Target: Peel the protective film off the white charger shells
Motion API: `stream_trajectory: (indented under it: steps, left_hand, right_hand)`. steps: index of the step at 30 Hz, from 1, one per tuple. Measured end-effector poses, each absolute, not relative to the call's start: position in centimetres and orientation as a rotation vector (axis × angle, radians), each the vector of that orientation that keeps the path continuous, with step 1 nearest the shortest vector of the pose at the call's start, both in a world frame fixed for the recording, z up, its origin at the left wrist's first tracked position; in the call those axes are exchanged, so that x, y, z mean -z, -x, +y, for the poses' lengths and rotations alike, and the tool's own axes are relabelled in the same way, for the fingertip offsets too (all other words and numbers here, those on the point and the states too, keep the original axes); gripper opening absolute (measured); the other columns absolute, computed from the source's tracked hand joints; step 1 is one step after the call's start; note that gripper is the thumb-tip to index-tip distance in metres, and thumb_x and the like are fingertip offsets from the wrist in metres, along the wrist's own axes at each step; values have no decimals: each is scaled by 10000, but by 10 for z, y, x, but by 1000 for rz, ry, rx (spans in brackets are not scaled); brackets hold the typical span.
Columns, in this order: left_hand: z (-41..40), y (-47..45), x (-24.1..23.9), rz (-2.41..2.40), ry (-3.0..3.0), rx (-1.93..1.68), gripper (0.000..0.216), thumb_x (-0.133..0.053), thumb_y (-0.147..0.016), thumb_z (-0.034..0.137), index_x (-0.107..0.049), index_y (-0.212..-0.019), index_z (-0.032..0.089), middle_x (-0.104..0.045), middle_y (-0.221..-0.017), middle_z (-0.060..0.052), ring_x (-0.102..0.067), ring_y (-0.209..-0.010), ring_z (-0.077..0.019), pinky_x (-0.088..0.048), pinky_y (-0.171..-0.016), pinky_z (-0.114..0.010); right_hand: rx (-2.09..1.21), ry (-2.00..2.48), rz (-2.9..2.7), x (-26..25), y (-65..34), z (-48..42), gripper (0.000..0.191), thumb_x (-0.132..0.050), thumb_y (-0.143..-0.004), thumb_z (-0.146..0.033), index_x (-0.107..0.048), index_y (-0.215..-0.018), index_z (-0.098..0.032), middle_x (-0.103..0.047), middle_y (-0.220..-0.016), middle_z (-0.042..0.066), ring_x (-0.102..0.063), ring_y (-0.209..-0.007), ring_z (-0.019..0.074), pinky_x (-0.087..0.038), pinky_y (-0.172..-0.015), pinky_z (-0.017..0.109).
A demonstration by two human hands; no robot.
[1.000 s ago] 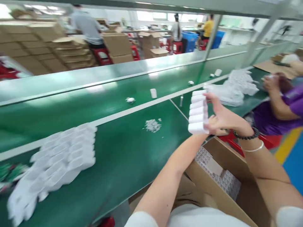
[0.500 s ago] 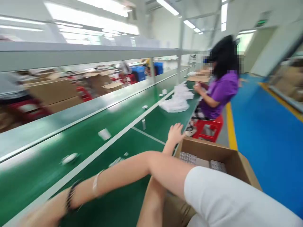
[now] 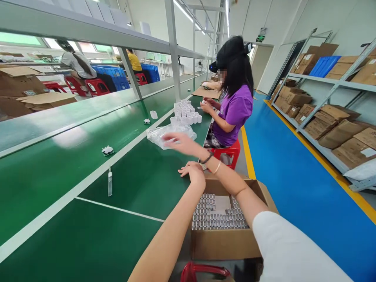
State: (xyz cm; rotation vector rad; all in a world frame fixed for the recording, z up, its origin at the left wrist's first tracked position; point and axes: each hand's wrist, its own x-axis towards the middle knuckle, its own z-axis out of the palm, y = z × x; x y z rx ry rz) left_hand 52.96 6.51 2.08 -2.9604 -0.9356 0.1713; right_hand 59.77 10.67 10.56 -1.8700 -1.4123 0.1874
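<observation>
My right hand (image 3: 179, 141), with bracelets on its wrist, is stretched out with fingers spread just over a clear plastic bag (image 3: 160, 136) on the green table (image 3: 138, 184); it holds nothing. My left hand (image 3: 192, 172) lies flat on the table's edge, palm down and empty. Right below both arms stands an open cardboard box (image 3: 223, 243) with rows of small white parts (image 3: 219, 221) packed inside. Farther along the table is a group of white cylindrical parts (image 3: 185, 112).
A co-worker in a purple shirt (image 3: 235, 111) sits on a red stool at the table just past the bag. A small bottle (image 3: 109, 183) stands on the white line. The conveyor belt (image 3: 58, 156) carries small white pieces. Shelves with cartons (image 3: 329, 117) line the right wall.
The stack of white parts held in both hands a second ago is gone from them. The view has swung right, and my right hand now reaches over the plastic bag.
</observation>
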Motion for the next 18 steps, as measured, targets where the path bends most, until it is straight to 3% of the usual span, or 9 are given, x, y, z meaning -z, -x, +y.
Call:
stream_trajectory:
  steps: [2, 5, 7, 13, 16, 18]
  left_hand:
    - [62, -547, -22, -1026, 2888, -293, 360, -633, -973, 335, -609, -1271, 135, -645, -1252, -121, -664, -1091, -237, -600, -907, -439]
    - [64, -567, -26, -1069, 2831, -475, 323, -638, -971, 319, -627, -1232, 129, -662, -1217, -113, -676, -1056, -220, -609, -882, -414]
    - [69, -578, -31, -1048, 2823, -623, 305, -641, -969, 316, -637, -1207, 126, -672, -1190, -106, -682, -1026, -210, -613, -859, -398]
    - [86, -599, -50, -795, 2925, -996, 306, -650, -964, 338, -646, -1181, 122, -688, -1147, -98, -688, -1005, -204, -609, -870, -411]
    - [106, -594, -76, -577, 3091, -1022, 320, -739, -888, 350, -705, -1093, 107, -733, -1050, -121, -708, -1001, -245, -597, -876, -413]
    - [130, -586, -98, -393, 3231, -1022, 373, -807, -798, 407, -758, -1030, 119, -764, -954, -118, -724, -981, -270, -580, -863, -356]
  right_hand:
    - [-72, 2025, -1159, -83, -666, 86, 418, -364, -1077, -314, -586, -1415, -207, -575, -1491, 83, -494, -1419, 230, -334, -1238, 443]
    - [-12, 2205, -894, -39, -732, 73, 541, -528, -1023, -425, -477, -1494, -164, -389, -1615, 158, -277, -1542, 339, -151, -1261, 629]
    - [-29, 2286, -805, -11, -753, 75, 659, -590, -978, -504, -435, -1519, -162, -300, -1658, 166, -201, -1565, 358, -127, -1258, 642]
    - [-62, 2393, -754, 33, -776, 85, 823, -417, -1011, -595, -296, -1587, -20, -117, -1705, 206, 2, -1602, 306, -57, -1307, 452]
    - [-49, 2403, -752, 35, -783, 86, 762, -448, -1020, -548, -309, -1588, -60, -131, -1706, 195, -23, -1598, 325, -87, -1301, 493]
    - [-32, 2401, -771, 33, -785, 84, 664, -520, -1013, -493, -374, -1560, -147, -216, -1686, 168, -154, -1572, 350, -165, -1271, 579]
